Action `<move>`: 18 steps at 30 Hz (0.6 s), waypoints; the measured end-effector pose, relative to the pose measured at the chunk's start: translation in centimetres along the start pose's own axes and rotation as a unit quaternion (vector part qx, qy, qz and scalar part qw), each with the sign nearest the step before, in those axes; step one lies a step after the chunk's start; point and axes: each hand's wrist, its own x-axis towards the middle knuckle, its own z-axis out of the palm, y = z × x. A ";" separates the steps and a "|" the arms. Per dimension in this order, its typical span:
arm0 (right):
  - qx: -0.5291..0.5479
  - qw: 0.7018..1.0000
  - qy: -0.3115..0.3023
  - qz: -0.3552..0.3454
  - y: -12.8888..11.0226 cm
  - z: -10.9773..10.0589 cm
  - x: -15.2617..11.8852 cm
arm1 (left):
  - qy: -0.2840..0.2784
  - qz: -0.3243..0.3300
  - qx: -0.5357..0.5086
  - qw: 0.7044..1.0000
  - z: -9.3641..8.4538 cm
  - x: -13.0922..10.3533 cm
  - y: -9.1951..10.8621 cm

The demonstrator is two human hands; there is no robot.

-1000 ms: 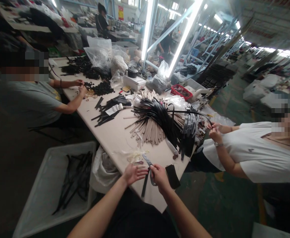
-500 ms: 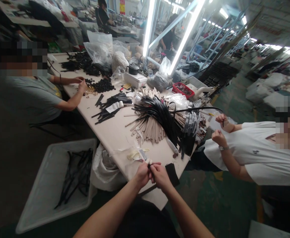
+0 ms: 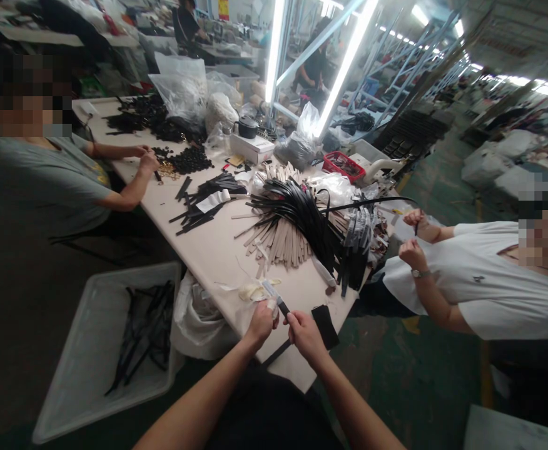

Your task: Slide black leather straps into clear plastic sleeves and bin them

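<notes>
Pinching a narrow black-and-grey strip (image 3: 283, 307) by its black end between the thumb and fingers of the right hand (image 3: 306, 334), with the grey end slanting away just past the left fingertips. Curling the left hand (image 3: 261, 324) close beside, apart from the right hand by a slight gap, with a small whitish bit (image 3: 272, 305) at the fingertips; cannot tell whether clamped on it. Working over the corner of a pale, flat-topped table (image 3: 218, 250). Just beyond the left hand, a crumpled, cream-coloured scrap (image 3: 251, 292); below and between both hands, a flat black strip (image 3: 276, 354) near the table edge; just right of the right hand, a black rectangular piece (image 3: 324, 326). Ahead of both hands, a big fanned heap of glossy black and tan straps (image 3: 293, 200); ahead and to the left, a loose bunch of short black strips (image 3: 194, 212) under a white slip (image 3: 214, 200). Well left of the left hand, and lower, an off-white plastic crate (image 3: 79, 350) with dark strips (image 3: 145, 325) inside. Well right of the right hand, a co-worker in a white T-shirt (image 3: 461, 275).
</notes>
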 end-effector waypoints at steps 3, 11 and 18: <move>0.027 0.999 -0.016 0.002 0.1 -0.3 0.5 | -0.063 -0.006 -0.008 0.998 0.4 -1.1 0.2; 0.081 0.990 -0.097 0.059 0.2 -1.2 -0.7 | -0.031 0.009 -0.016 0.999 -1.6 -0.9 2.2; 0.103 0.986 -0.109 0.073 -1.0 -1.6 0.0 | -0.086 -0.024 -0.045 0.995 -0.5 -1.3 2.6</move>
